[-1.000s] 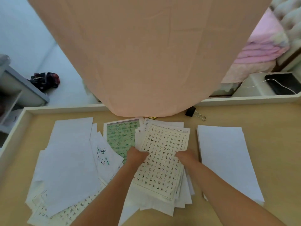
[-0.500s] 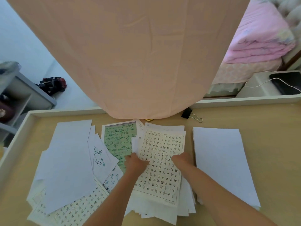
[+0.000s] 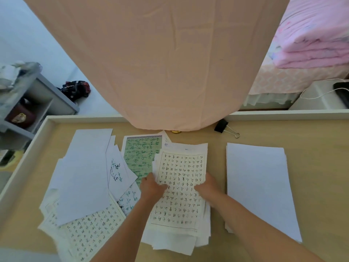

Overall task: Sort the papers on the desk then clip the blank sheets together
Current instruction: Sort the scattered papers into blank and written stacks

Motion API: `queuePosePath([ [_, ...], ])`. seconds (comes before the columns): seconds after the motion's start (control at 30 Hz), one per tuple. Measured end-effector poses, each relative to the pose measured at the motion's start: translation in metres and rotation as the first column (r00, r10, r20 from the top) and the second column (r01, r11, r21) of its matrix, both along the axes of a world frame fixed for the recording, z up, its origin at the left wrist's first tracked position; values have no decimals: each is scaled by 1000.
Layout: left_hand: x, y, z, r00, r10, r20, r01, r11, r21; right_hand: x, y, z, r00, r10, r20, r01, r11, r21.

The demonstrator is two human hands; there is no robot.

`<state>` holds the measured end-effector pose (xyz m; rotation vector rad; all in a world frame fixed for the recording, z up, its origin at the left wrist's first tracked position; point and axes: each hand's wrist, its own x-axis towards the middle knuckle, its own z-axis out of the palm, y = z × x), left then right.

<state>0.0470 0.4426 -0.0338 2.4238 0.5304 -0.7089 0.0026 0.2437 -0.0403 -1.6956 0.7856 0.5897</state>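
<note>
A stack of written sheets, topped by a cream grid page of handwriting, lies in the middle of the desk. My left hand grips its left edge and my right hand grips its right edge. A neat pile of blank white sheets lies to the right. To the left, a loose heap mixes blank sheets with written pages and a green grid sheet. A black binder clip sits near the desk's far edge.
A peach cloth hangs over the far middle of the desk and hides what is behind it. The desk has a raised white rim. A grey shelf unit stands off to the left, bedding to the right.
Both hands have squared the written stack from slanted to nearly upright and shifted it a little away from me. The view tilted slightly.
</note>
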Motion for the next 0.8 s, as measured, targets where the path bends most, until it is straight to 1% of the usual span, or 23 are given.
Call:
queuePosePath([
  [0.07,-4,4,2,999,22,34,-21,999,-44,-4,-9,6,998,31,50,-29,998,-48],
  [0.13,-5,9,8,993,64,100,-51,990,-128,-5,-17,21,992,41,117,-42,999,12],
  [0.17,-5,11,15,985,110,131,-79,971,-225,-6,-21,32,987,39,158,-49,997,59],
  [0.23,-4,11,40,970,205,134,-126,886,-446,-7,-26,58,971,0,240,-30,992,121],
  [0.27,-2,12,54,965,234,122,-137,840,-525,-6,-28,69,959,-36,280,-6,989,145],
  [0.33,3,12,84,952,270,143,-127,776,-618,-5,-28,89,926,-104,362,43,984,172],
  [0.43,6,13,126,912,337,234,-84,711,-698,-3,-22,120,868,-152,473,92,985,147],
  [0.57,-3,16,157,861,387,330,22,620,-784,-9,-9,147,815,-124,566,84,992,96],
  [0.67,-15,18,160,853,352,385,94,622,-777,-17,0,154,802,-98,589,58,995,87],
  [0.8,-24,27,155,844,329,423,125,646,-753,-22,6,158,778,-102,620,62,994,86],
])
